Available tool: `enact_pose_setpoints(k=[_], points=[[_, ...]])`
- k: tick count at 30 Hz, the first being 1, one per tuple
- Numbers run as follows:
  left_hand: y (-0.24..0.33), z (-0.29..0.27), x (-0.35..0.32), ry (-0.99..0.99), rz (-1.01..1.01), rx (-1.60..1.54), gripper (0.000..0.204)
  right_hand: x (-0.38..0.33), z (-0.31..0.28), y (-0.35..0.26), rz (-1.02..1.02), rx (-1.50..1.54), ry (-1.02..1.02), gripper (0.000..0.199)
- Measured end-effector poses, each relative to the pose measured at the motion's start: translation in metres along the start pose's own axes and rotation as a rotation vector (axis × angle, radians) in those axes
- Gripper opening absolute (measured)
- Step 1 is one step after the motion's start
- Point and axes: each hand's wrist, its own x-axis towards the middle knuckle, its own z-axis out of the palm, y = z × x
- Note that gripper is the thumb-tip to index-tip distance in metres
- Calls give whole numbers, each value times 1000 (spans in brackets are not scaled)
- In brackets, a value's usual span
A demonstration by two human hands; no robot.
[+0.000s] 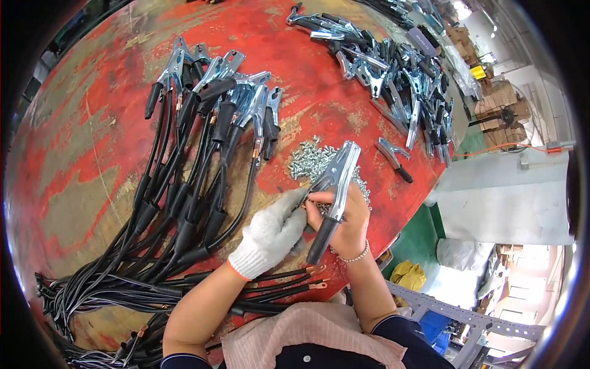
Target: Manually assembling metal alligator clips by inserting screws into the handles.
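My left hand [269,234], in a white knit glove, is closed at the left side of a silver metal spring clamp [345,178]. Its fingers pinch a dark part there, the clamp's other handle or a cable end, partly hidden. Bare, with a beaded bracelet at the wrist, my right hand [351,221] is wrapped around the clamp from the right. The clamp's jaw points away from me, and one black-sleeved handle [323,238] slants down toward me. Just beyond my hands lies a pile of small silver screws [310,160], partly covered by the clamp and my right hand.
Black cables [184,215] with clamps [230,92] on their far ends lie across the red, worn table [80,147] at left. Loose clamps [399,80] are heaped at the far right, with a single clamp [394,158] nearer. Copper-ended cables [318,284] lie near my body.
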Motion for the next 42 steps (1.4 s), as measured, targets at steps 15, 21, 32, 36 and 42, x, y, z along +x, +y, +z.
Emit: enact_pose_setpoints(k=[15,21,32,36,42], points=[[0,-1,0,4,17,-11,39,0,1,1,-41,8,24,25],[0,0,1,6,-36,-12,40,-5,3,9,-64,-11,26,28],[-2,1,1,12,2,-31,38,-1,4,2,-62,10,39,24],[0,-1,1,8,9,-34,38,-1,5,3,-5,24,27,23],[-2,-1,2,-13,16,-58,40,0,4,5,-32,21,26,24]])
